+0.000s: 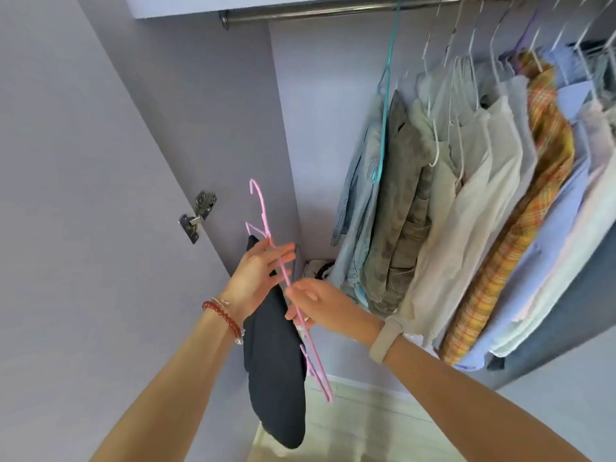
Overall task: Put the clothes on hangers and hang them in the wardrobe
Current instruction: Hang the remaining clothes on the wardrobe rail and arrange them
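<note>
A dark navy garment (276, 371) hangs from a pink wire hanger (320, 381), which I hold tilted in front of the open wardrobe. My left hand (256, 275) holds the hanger's upper part and the top of the garment, its fingers fairly straight. Lower down, my right hand (313, 301) pinches the hanger's bar. The hanger's hook (256, 191) points up toward the metal rail (333, 10), well below it.
Several clothes hang on the rail at the right: a denim piece (360, 181), an olive jacket (403, 208), white shirts (466, 201), an orange plaid shirt (520, 235). The rail's left stretch is bare. The wardrobe door (83, 195) stands open at the left, with a hinge (198, 215).
</note>
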### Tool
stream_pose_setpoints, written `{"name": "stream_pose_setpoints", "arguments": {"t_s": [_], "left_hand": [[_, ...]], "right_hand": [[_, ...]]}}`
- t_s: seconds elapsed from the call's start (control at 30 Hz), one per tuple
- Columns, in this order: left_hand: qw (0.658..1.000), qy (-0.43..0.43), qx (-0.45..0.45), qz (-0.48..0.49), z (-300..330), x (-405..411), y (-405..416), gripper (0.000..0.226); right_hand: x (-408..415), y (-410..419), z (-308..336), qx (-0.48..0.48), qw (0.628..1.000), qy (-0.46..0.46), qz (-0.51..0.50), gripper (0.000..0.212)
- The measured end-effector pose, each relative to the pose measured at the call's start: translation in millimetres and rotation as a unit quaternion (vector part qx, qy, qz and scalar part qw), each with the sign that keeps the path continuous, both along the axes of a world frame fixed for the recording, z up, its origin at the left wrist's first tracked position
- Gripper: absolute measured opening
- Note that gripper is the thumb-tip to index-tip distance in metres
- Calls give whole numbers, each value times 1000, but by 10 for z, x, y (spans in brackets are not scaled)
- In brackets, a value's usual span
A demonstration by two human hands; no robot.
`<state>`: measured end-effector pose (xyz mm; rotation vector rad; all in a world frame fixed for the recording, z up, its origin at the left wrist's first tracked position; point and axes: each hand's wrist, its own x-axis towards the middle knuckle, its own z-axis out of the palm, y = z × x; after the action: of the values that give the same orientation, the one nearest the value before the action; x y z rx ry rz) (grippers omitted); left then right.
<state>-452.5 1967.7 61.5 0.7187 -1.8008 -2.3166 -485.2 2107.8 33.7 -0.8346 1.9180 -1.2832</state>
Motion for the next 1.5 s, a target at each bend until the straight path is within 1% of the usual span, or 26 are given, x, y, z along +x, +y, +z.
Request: {"name": "stream_pose_setpoints", "arguments": {"t_s": [0.1, 0.17, 0.27, 0.4, 0.47, 0.57, 0.63, 0.67, 0.7, 0.73, 0.8, 0.83, 0.9, 0.97, 1.03, 1.07, 1.1, 1.17, 1.23, 1.3, 1.33, 1.43, 1.5], "left_hand": [[999, 25, 4, 28, 33, -199, -40, 20], [999, 39, -5, 25, 63, -308, -59, 18], [998, 53, -27, 7, 162, -454, -49, 13], [996, 66, -53, -11, 329, -650, -85, 12], [994, 50, -94, 4, 416, -771, -132, 10], [977, 49, -203, 36, 554, -972, -190, 14], [948, 77, -302, 70, 670, -1098, -218, 19], [924, 91, -358, 95, 737, -1149, -234, 24], [894, 113, -415, 123, 817, -1189, -252, 29], [856, 148, -472, 150, 915, -1215, -263, 31], [767, 231, -568, 189, 1128, -1251, -270, 33], [724, 267, -602, 205, 1239, -1279, -279, 34], [647, 312, -657, 230, 1434, -1339, -288, 40], [583, 315, -714, 226, 1576, -1453, -321, 51], [534, 286, -769, 205, 1638, -1575, -371, 63], [521, 277, -783, 197, 1640, -1632, -394, 67], [515, 276, -788, 196, 1629, -1679, -417, 69], [508, 285, -786, 207, 1602, -1759, -451, 72], [496, 291, -786, 226, 1578, -1819, -472, 73], [490, 299, -784, 234, 1566, -1853, -487, 75], [490, 304, -782, 235, 1566, -1863, -493, 76], [499, 313, -774, 232, 1568, -1874, -495, 74], [507, 319, -766, 233, 1574, -1874, -482, 74]], "right_hand": [[-109, -16, 111, -3, 1000, 13, -3, 13], [-165, -35, 117, -5, 995, 89, -42, 19], [-252, -72, 138, -19, 969, 211, -130, 24], [-470, -73, 282, -44, 949, 263, -169, 24], [-622, -62, 354, -42, 942, 280, -183, 23], [-807, -86, 472, -32, 928, 313, -201, 23], [-914, -126, 567, -41, 914, 324, -238, 23], [-976, -149, 625, -50, 907, 326, -261, 22], [-1044, -175, 690, -58, 900, 330, -278, 22], [-1116, -204, 762, -61, 893, 338, -292, 21], [-1286, -267, 905, -64, 878, 346, -324, 22], [-1380, -306, 979, -70, 871, 343, -345, 23], [-1545, -384, 1101, -83, 858, 334, -381, 24], [-1699, -464, 1184, -96, 846, 332, -406, 24], [-1833, -541, 1235, -107, 838, 333, -419, 24], [-1902, -577, 1254, -112, 835, 332, -423, 24], [-1977, -615, 1266, -111, 834, 329, -428, 24], [-2125, -683, 1273, -98, 831, 320, -445, 25], [-2232, -735, 1236, -94, 821, 288, -484, 31], [-2266, -765, 1155, -79, 812, 260, -517, 27], [-2261, -769, 1114, -65, 809, 261, -523, 25], [-2238, -691, 1081, -15, 803, 309, -510, 26], [-2225, -556, 1127, -2, 805, 355, -476, 27]]}}
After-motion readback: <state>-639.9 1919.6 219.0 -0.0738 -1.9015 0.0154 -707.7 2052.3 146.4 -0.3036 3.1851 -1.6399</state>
